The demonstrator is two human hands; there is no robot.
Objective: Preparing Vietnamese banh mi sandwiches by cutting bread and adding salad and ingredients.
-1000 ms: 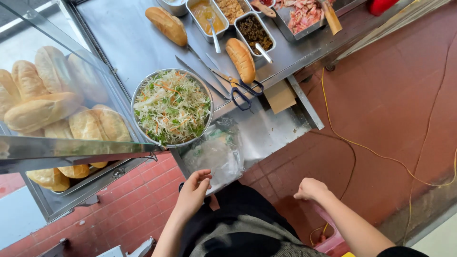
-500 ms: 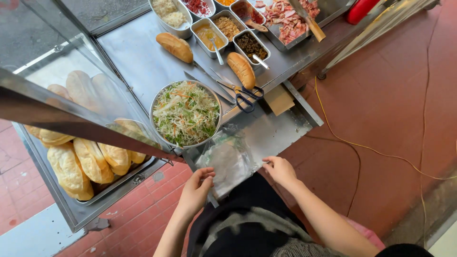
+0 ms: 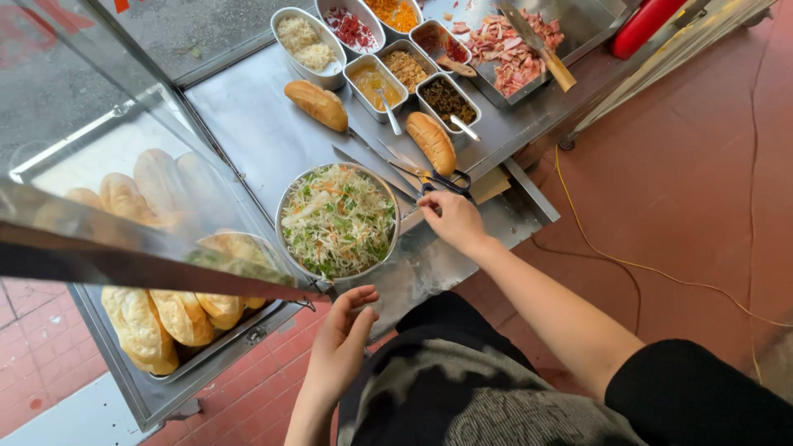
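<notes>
Head view: scissors (image 3: 442, 179) partly under right hand (image 3: 450, 219).

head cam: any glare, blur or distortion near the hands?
Head view: soft daylight, hands sharp; right hand by the scissors, left hand at the cart edge. The glass case reflects and hazes the bread rolls. Wide-angle lens bends the steel counter.

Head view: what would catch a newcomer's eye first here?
The big metal bowl of shredded salad at the middle of the steel counter stands out first. The right hand reaches just right of it, by the black-handled scissors. Golden bread rolls fill the glass case at left.
</notes>
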